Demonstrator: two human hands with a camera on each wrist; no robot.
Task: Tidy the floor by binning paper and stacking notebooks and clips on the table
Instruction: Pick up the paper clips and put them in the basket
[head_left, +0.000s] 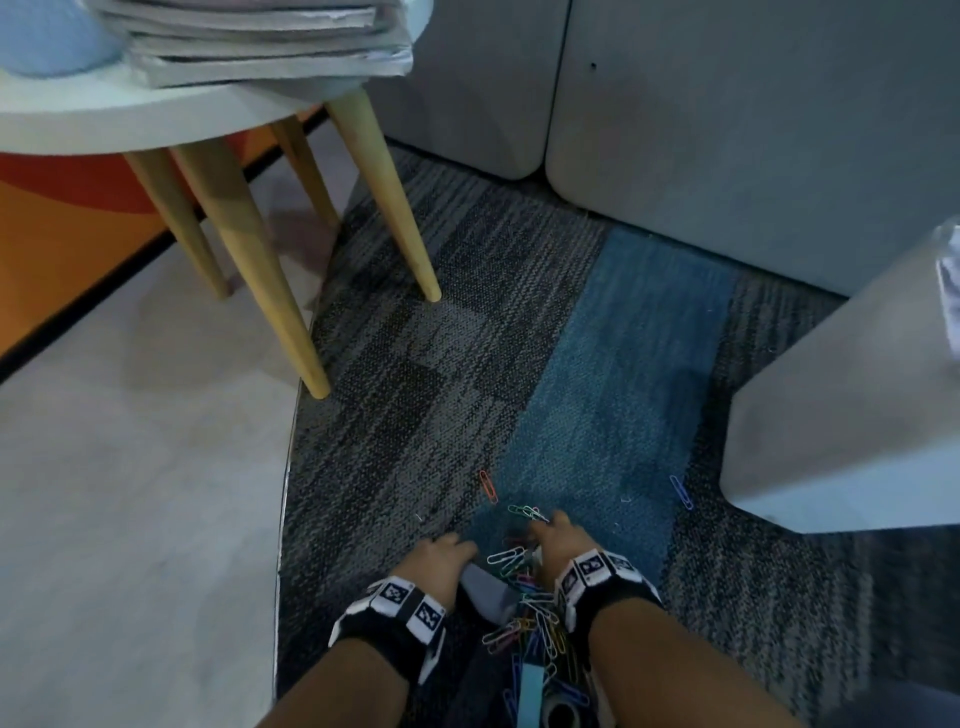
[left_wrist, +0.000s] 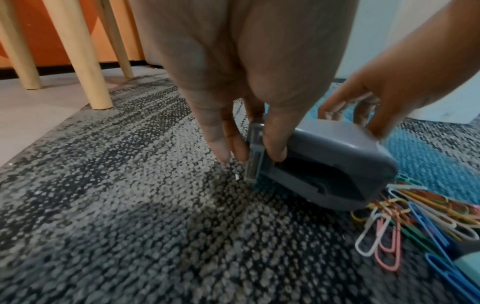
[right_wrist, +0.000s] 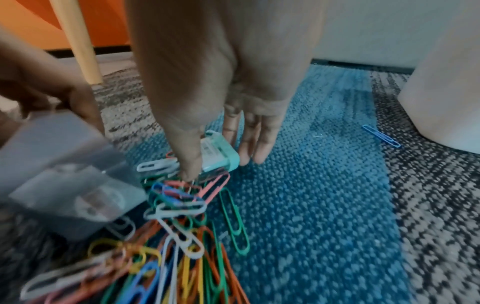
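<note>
Notebooks stacked at eleven o'clock; clips remain. My left hand grips the stapler, right hand pinches a mint box.

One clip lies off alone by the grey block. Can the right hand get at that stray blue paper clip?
Probably yes, once freed: bare carpet lies between the right hand and the blue paper clip, but the hand holds a mint-green object.

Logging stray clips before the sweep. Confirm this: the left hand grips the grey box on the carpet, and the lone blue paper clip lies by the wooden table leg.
One error. The left hand does grip the grey box, but the lone blue paper clip lies beside the pale grey furniture block, far from the wooden table leg. The head view shows it.
</note>
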